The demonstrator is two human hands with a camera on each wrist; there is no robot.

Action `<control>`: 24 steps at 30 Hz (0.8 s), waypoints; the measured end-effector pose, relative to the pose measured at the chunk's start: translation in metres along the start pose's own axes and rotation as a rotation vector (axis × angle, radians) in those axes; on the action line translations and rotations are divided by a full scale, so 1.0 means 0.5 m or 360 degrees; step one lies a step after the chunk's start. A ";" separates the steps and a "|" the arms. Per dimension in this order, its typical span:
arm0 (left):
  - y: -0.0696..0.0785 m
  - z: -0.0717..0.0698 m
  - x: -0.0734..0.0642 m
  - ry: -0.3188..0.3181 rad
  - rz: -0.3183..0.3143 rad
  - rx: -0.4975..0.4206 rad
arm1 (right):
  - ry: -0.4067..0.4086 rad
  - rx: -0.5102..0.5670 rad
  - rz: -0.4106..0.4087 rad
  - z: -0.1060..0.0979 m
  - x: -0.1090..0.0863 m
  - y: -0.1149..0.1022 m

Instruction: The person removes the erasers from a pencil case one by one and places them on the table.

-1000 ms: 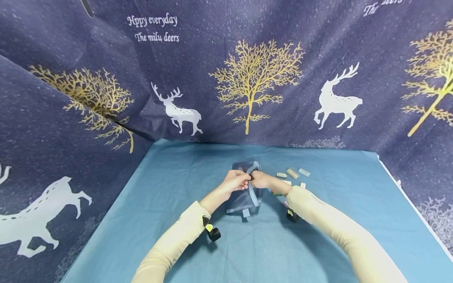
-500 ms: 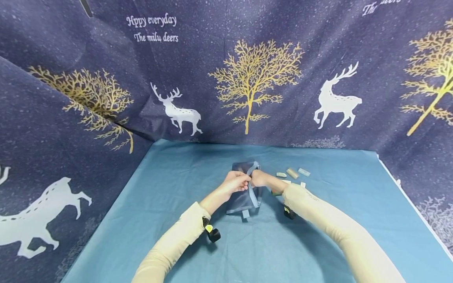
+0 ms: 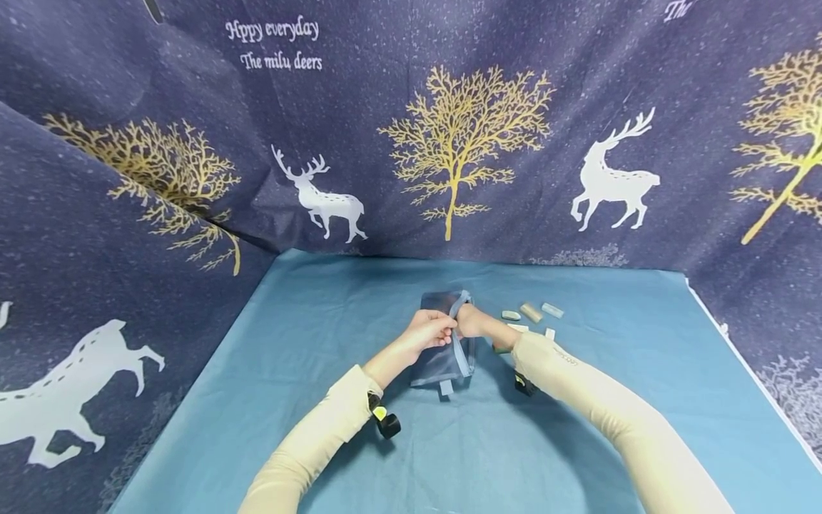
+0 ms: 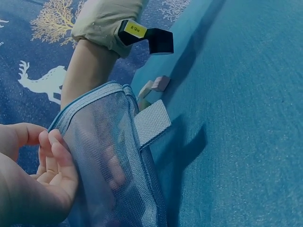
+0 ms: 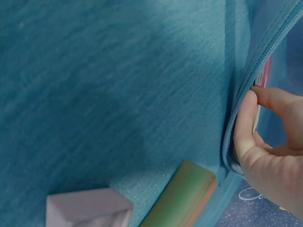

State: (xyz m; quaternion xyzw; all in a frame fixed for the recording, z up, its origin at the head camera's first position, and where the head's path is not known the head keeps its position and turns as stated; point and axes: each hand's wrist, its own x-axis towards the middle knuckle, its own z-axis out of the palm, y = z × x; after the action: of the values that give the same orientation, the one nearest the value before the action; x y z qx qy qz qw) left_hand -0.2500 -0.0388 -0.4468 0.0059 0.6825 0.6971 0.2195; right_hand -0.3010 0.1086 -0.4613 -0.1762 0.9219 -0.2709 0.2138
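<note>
A dark blue mesh zip pouch with a pale blue zipper edge stands on the blue cloth. My left hand pinches the pouch's rim between thumb and fingers, also seen in the left wrist view. Through the mouth reaches my right hand, its fingers showing faintly through the mesh. In the right wrist view, the right thumb and fingers curl toward each other inside the zipper edge, beside a pink and white item; I cannot tell whether they grip it. A light fabric tab sticks out from the pouch's side.
Several small blocks lie right of the pouch, among them a tan one and a pale one. Closer to the right wrist are a green and orange block and a lavender block. A deer-print curtain hangs behind.
My right hand and forearm have shifted slightly left, with the fingers further into the pouch. The left hand keeps its pinch on the rim. The head view has tilted down a little.
</note>
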 end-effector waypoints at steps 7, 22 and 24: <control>0.000 -0.001 0.000 -0.0002 -0.0016 -0.0010 | 0.0016 -0.0055 -0.0014 -0.001 0.000 0.001; 0.001 0.003 -0.004 -0.0012 -0.0010 0.0007 | 0.0047 -0.0112 -0.0089 0.001 -0.016 -0.007; 0.000 0.003 -0.006 -0.0018 -0.0010 0.0008 | 0.0064 -0.0136 -0.0106 0.002 -0.020 -0.008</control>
State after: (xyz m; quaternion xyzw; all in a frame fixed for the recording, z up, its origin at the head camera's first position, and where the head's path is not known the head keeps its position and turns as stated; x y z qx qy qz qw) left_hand -0.2470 -0.0383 -0.4458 0.0081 0.6830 0.6947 0.2255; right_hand -0.2914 0.1095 -0.4566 -0.2102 0.9304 -0.2416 0.1785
